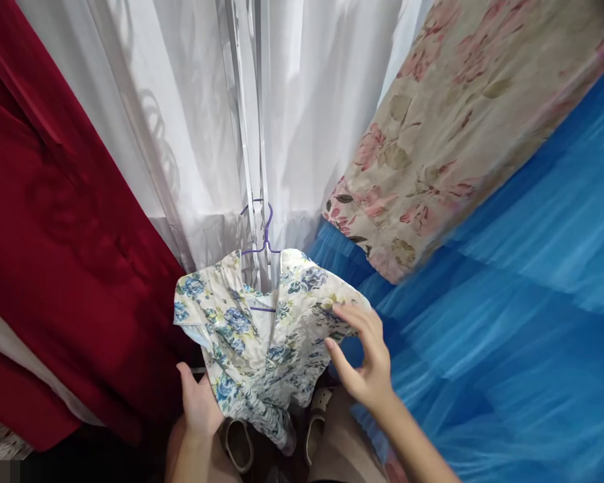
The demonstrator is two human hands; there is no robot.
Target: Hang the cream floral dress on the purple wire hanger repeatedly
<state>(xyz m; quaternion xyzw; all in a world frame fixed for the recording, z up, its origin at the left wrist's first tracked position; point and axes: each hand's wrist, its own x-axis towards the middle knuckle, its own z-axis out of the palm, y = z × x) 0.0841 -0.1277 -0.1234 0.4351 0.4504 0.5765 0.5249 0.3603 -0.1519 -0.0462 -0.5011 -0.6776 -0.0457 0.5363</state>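
A V-necked floral garment (pixel 241 335) in cream and blue is carried on a purple hanger (pixel 267 231), whose hook is set at slim white metal bars (pixel 250 114). The hanger's neck is seen above the collar, its lower bar is framed by the neckline, and its side ends are covered by the short sleeves. The body of the garment hangs below the hanger, narrowed into folds toward the bottom.

The left hand (pixel 201 407) is placed at the garment's lower left edge; its thumb is held out, away from the cloth, while its fingers are hidden behind it, so whether anything is gripped cannot be told. The right hand (pixel 375 369) is held beside the sleeve at the hanger's right end, thumb and forefinger spread apart; whether the cloth is touched by its fingertips cannot be told.

Behind the bars, white curtains (pixel 307 100) are hung. The left side is bordered by red fabric (pixel 80 255), the right by layered blue tulle (pixel 483 335), partly covered by pink-flowered fabric (pixel 427 147). A narrow gap is left between the left sleeve's edge and the red fabric. Below, clogs (pixel 322 400) are partly hidden by the garment.
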